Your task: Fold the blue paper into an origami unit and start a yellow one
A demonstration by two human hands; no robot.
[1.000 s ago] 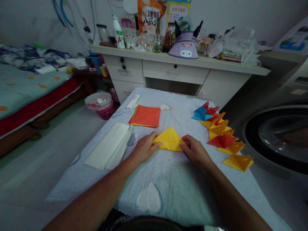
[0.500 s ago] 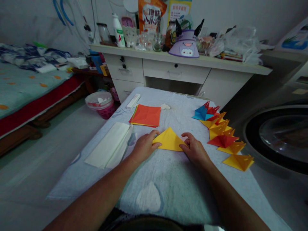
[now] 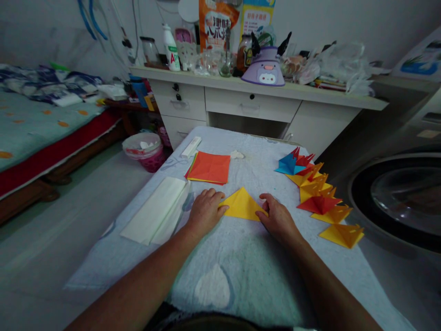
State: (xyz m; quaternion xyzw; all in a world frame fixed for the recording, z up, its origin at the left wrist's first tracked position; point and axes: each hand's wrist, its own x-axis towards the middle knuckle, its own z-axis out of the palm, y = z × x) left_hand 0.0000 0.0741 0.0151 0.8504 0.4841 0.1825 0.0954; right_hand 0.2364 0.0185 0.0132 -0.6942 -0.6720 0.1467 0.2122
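Near edge of the table [image 3: 241,280]: bare cloth between the two forearms, open room there. Past it, mid-table, a yellow triangle [image 3: 242,205] of folded paper lies flat, apex pointing to the far edge. Left hand [image 3: 205,211] rests palm-down at the triangle's left corner, fingers loosely curled, fingertips touching the paper edge. Right hand [image 3: 277,218] lies flat at the right corner, fingers extended and pressing the lower right edge; neither hand pinches or lifts the sheet.

Along the left edge, a white folded sheet [image 3: 156,209] lies diagonally, just beside the left hand, partly over the edge. Along the right edge, a row of folded pieces [image 3: 319,193], yellow, red and blue, runs near to far; the nearest yellow one sits at the edge.

Farther in, left of centre, a paper stack [image 3: 209,167], orange on top, is apart from the triangle with clear cloth between. A white tube [image 3: 190,147] lies at the far left corner. Beyond the far edge stands a desk [image 3: 251,99].
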